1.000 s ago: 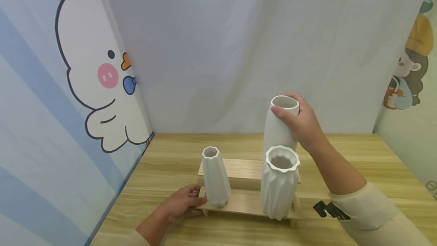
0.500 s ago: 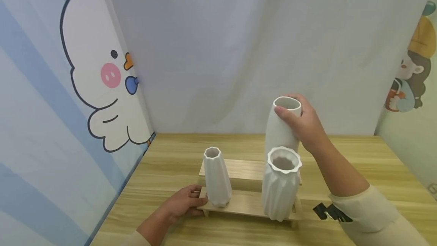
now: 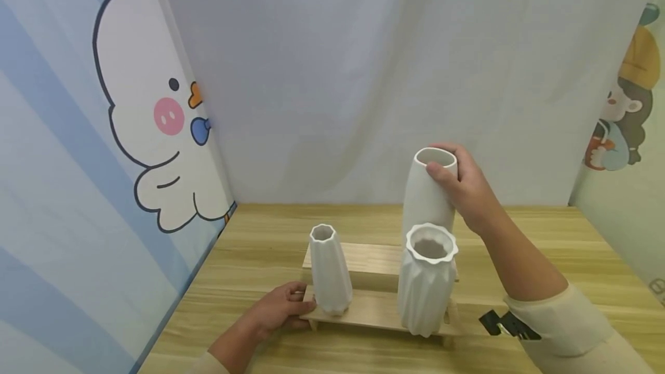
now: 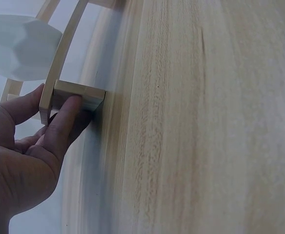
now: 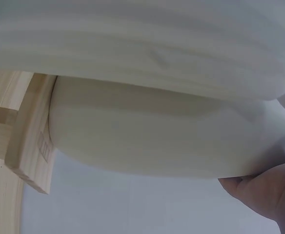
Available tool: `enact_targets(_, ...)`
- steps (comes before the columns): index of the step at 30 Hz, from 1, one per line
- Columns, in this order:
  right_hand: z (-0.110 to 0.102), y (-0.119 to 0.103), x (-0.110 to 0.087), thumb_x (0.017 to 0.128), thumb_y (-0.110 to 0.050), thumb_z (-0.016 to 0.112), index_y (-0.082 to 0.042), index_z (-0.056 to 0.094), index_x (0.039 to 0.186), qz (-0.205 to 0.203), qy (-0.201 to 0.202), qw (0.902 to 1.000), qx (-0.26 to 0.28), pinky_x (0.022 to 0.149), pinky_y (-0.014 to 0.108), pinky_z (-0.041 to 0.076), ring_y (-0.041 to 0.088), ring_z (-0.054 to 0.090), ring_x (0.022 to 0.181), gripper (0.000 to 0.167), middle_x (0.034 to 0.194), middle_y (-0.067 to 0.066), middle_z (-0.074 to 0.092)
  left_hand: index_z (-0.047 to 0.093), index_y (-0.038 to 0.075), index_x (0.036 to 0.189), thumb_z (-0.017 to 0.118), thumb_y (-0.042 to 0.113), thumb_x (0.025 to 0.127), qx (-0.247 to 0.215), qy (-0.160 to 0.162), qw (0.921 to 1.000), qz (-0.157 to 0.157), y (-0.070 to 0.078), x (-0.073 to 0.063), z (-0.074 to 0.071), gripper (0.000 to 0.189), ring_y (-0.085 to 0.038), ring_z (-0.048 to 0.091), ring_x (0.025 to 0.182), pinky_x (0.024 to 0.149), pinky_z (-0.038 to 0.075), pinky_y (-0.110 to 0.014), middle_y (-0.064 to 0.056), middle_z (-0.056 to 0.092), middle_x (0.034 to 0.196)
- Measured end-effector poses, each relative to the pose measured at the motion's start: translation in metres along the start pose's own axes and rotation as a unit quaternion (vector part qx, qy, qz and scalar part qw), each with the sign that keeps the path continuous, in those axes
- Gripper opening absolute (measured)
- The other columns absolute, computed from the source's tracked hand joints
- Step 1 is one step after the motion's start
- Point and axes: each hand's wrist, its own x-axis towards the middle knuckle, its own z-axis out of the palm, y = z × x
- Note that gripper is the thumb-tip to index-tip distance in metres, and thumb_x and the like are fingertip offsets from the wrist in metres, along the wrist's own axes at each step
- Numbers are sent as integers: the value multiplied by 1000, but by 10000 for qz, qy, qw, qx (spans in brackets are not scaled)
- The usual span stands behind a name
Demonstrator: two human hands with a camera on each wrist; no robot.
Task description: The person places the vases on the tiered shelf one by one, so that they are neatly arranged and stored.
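My right hand [image 3: 464, 186] holds a tall smooth white vase [image 3: 427, 198] just below its mouth, thumb at the front of the rim. In the right wrist view this vase [image 5: 132, 131] stands with its base against the upper board of a two-tier wooden stand [image 5: 35, 131]. In front, on the lower board, is a pleated white vase [image 3: 426, 290] with a scalloped rim, hiding the tall one's lower part. At the lower board's left end my left hand [image 3: 280, 307] pinches the wooden stand [image 3: 363, 307]. A slim fluted white vase [image 3: 330, 273] stands beside that thumb.
The stand sits on a wood-grain table [image 3: 260, 247]. Behind the table hangs a grey-white curtain [image 3: 312, 103]. Printed walls stand left and right, with a cartoon bird [image 3: 150, 103] on the left one.
My right thumb has slid slightly to the right along the tall vase's rim. The left hand, the stand and the vases stay in place; the view shifts slightly.
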Motion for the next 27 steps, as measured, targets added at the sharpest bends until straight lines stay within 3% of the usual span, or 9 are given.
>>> enact_targets(6, -3, 5, -5, 101, -30, 49, -10, 35, 142, -216, -71, 9993, 285, 70, 27, 58, 16, 63, 90, 48, 117, 7, 57, 29, -14, 144, 70, 17, 92, 40, -20, 10000, 16, 1, 0, 0, 73, -28, 64, 110, 88, 60, -41, -29, 55, 134)
enact_targets(16, -11, 14, -18, 102, -30, 44, -8, 26, 149, -235, -8, 9991, 342, 90, 16, 48, 10, 55, 114, 55, 142, 24, 46, 25, -15, 146, 71, 16, 91, 39, 260, 9996, 140, -2, -1, -2, 78, -34, 63, 112, 86, 60, -44, -38, 41, 142)
enact_targets(23, -14, 23, -29, 103, -28, 43, -9, 22, 151, -210, -30, 9989, 413, 93, 15, 48, 7, 53, 117, 56, 145, 25, 42, 29, -9, 147, 64, 23, 95, 0, 331, 9991, 266, -4, 1, -7, 70, -32, 65, 110, 86, 60, -47, -34, 44, 143)
enact_targets(27, -18, 26, -37, 104, -28, 42, -9, 18, 153, -126, -66, 9993, 358, 93, 12, 47, 6, 49, 121, 58, 148, 25, 38, 33, -5, 148, 57, 33, 100, 266, 661, 9971, 260, 0, 1, -12, 66, -30, 61, 117, 95, 55, -44, -28, 47, 144)
